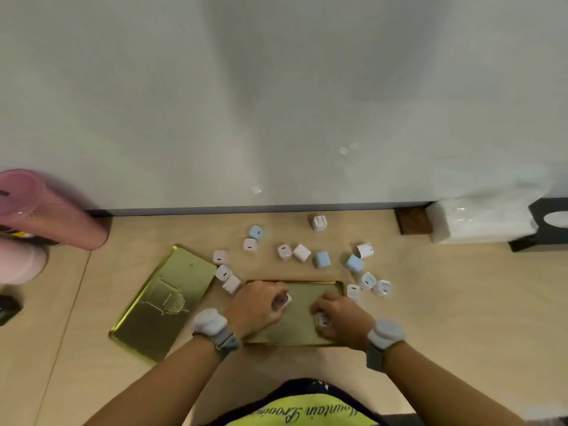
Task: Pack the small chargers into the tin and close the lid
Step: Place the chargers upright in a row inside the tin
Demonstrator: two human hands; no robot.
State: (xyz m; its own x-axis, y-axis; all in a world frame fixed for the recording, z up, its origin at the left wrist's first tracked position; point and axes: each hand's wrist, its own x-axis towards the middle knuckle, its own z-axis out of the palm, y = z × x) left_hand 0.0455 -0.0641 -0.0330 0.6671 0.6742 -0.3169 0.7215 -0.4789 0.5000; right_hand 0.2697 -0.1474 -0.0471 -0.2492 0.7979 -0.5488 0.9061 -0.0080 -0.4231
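An open gold tin (319, 287) lies on the wooden table in front of me. Its embossed gold lid (163, 302) rests to the left, tilted. My left hand (258, 305) is over the tin's left side, closed on a pink charger (284, 300). Over the tin's right side, my right hand (341, 318) grips a white charger (322, 319). Several small cube chargers in white, pink and blue are scattered beyond the tin, such as a blue one (322, 259) and a white one (319, 222).
A pink mesh cylinder (46, 207) lies at the far left beside a pink cup (18, 262). A white tissue pack (479, 219) and a black holder (547, 226) sit at the right. A white wall stands behind the table.
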